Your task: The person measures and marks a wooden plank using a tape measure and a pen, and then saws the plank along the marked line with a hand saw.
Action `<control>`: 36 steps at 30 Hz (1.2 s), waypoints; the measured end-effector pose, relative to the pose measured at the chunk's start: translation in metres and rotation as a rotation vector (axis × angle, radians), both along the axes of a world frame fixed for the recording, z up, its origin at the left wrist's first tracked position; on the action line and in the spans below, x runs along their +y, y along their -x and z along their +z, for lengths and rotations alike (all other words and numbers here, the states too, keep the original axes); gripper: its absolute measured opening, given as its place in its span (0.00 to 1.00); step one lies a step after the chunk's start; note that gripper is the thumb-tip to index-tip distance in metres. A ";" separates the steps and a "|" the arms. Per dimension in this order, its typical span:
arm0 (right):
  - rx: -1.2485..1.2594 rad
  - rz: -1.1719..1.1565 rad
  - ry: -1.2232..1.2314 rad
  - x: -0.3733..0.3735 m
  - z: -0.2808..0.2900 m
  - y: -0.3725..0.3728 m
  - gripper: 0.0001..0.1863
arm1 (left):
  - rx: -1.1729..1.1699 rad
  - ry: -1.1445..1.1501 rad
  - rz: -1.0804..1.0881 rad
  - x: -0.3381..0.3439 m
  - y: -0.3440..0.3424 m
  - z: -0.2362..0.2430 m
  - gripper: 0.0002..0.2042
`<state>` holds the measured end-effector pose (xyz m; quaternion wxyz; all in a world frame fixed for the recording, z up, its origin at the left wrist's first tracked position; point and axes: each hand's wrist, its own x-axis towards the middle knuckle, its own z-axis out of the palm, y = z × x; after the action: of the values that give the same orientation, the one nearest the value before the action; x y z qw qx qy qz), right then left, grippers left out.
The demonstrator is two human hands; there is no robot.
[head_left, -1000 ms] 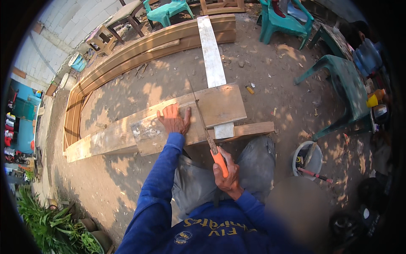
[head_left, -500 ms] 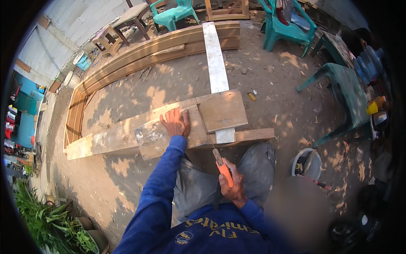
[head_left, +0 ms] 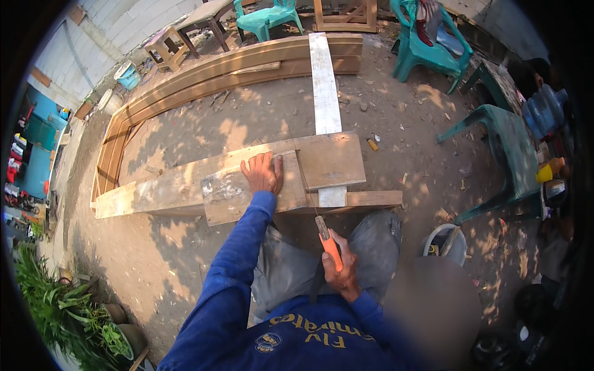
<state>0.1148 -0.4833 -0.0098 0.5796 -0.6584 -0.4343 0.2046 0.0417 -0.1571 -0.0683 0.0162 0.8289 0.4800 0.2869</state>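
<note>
My left hand (head_left: 263, 175) lies flat, fingers spread, on a short paint-stained board (head_left: 229, 199) that rests on top of a long wooden plank (head_left: 148, 188). In my right hand (head_left: 342, 272) is the orange handle of a handsaw (head_left: 330, 249). Its thin blade runs away from me along the right edge of the short board, over a line across the plank. Right of the blade, the plank's end piece (head_left: 331, 162) rests over a whitish board (head_left: 325, 102). My fingers wrap the handle and partly hide it.
Long timber beams (head_left: 216, 65) form a frame behind and to the left. Green plastic chairs (head_left: 504, 142) stand at the back and right. A white bucket (head_left: 456, 248) with tools sits by my right knee. Potted plants (head_left: 68, 309) grow at lower left.
The whole view has shifted slightly. The saw seems drawn a little toward me along the board's edge. My left hand stays pressed on the same board.
</note>
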 end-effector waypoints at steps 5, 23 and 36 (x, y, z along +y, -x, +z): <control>0.012 -0.018 -0.062 0.046 0.016 -0.013 0.29 | -0.006 -0.149 0.005 -0.004 -0.002 0.009 0.18; 1.311 -0.046 -0.160 -0.066 0.051 -0.071 0.23 | -0.085 0.102 -0.008 0.026 0.000 -0.023 0.26; 1.713 0.089 -0.001 -0.074 0.017 -0.053 0.27 | -1.440 1.505 -0.418 -0.106 0.023 0.123 0.20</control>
<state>0.1680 -0.5576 0.0076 0.6997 -0.2590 0.1276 0.6535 0.0191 -0.2627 0.0543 0.8543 0.3060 0.2592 0.3306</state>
